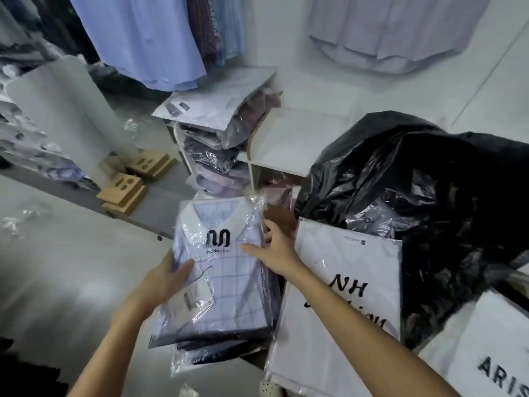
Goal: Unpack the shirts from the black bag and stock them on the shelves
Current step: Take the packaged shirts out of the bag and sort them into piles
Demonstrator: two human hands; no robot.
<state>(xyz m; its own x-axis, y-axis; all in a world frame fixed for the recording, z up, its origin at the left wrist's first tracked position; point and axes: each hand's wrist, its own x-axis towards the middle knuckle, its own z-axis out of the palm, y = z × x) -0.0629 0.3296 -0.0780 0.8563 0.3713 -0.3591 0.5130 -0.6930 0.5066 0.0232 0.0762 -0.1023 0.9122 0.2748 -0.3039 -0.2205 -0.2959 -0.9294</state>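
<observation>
Left hand (169, 275): lower centre of the frame, clasping the left edge of the stack of packaged shirts (220, 282), thumb on top of the clear wrap.
Right hand (274, 247): centre of the frame, fingers spread and pressed on the stack's upper right edge, holding it from that side.
Stack of packaged shirts: centre bottom; the top one is a pale checked shirt with a white collar in a clear bag printed with a black logo, darker shirts beneath it.
Black bag (423, 202): right of the frame, crumpled and open, just beside the stack.
White packets (343, 296): lower right, flat, with black lettering, lying against the black bag.
Shelves (289, 144): centre, above the stack, white, with bagged shirts piled in the left compartment.
Hanging shirts (148, 38): top of the frame, blue and pale.
Cardboard pieces (134, 184): left of centre, on the floor.
</observation>
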